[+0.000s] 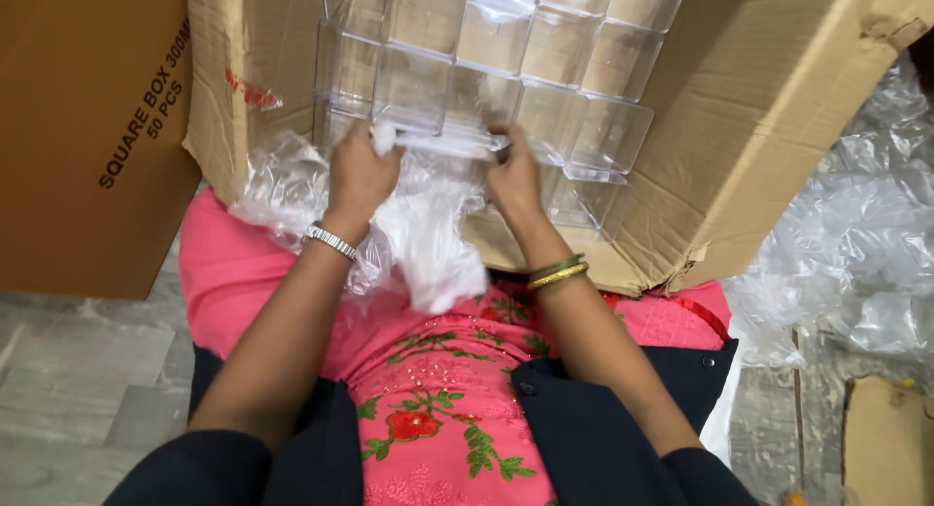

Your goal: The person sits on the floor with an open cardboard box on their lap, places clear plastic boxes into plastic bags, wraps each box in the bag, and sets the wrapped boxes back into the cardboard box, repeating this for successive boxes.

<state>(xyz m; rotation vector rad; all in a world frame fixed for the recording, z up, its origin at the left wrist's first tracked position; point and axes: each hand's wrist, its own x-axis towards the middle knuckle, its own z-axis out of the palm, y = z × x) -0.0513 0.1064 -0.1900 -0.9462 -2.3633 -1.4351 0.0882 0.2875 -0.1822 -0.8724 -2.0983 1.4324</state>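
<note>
With your left hand (358,175) and right hand (513,171) clamped on one clear square plastic box (440,136) at the open edge of the brown cardboard carton (749,107), you seem mid-extraction; next, draw it free of the thin plastic liner (428,234).

- your kurta (438,409) is hot pink with red flowers and green leaves; vest (584,438) over it's dark navy
- clear boxes (486,58) sit in a plain brown carton (759,107)
- bangles (558,271) green and gold; watch band (329,239) silver
- floor (78,389) is grey
</note>
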